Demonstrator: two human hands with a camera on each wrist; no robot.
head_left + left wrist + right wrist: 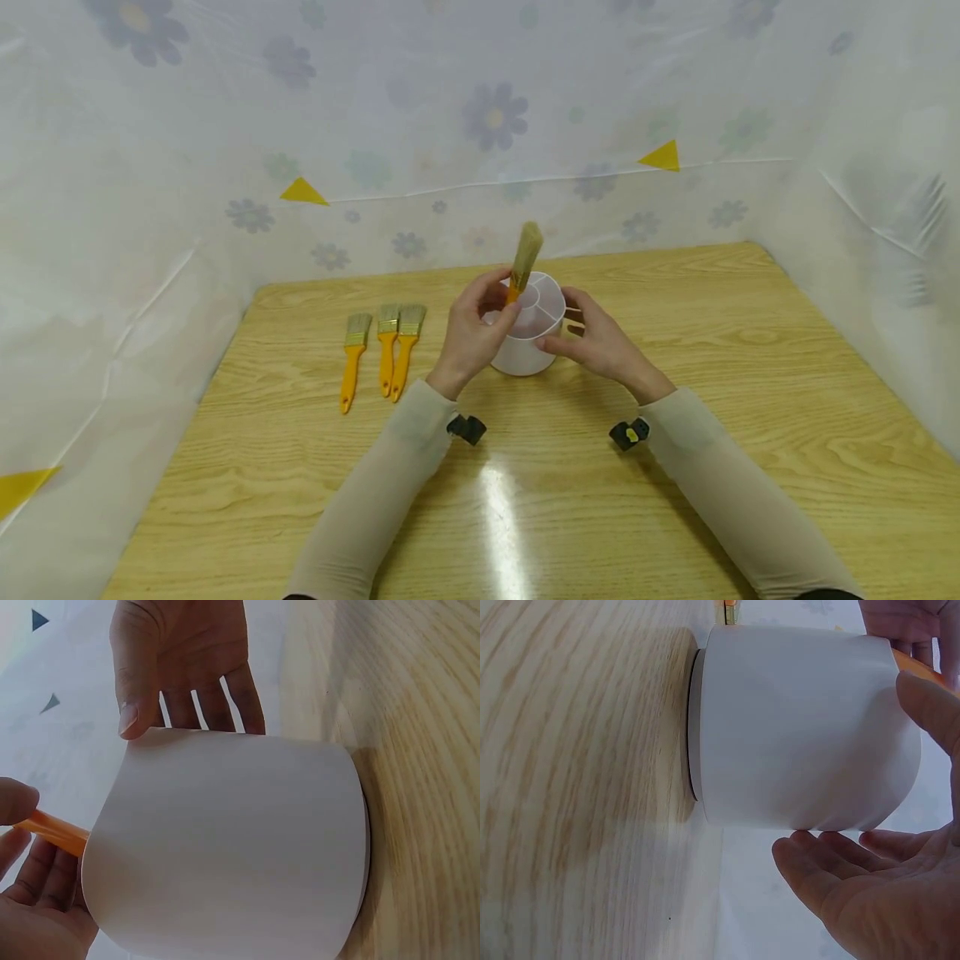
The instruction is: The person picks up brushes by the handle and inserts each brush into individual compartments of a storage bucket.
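One brush (pixel 524 260) stands pinched above left hand (pixel 474 331).

- We read this as a makeshift recording booth / staged data-collection setup, not a lived-in room.
- Wooden table (pixel 750 467) w/ light grain sits boxed in on three sides by translucent plastic sheeting (pixel 112 250) over a flower-print backdrop (pixel 493 117).
- Small yellow triangle markers (pixel 303 192) are stuck to the sheeting at intervals.
- We see cams strapped at both wrists, e.g. the black wrist mount (pixel 628 434).
- Props are few & neat: spare paintbrushes (pixel 382 354) lie in a row near a white divided pot (pixel 525 333).
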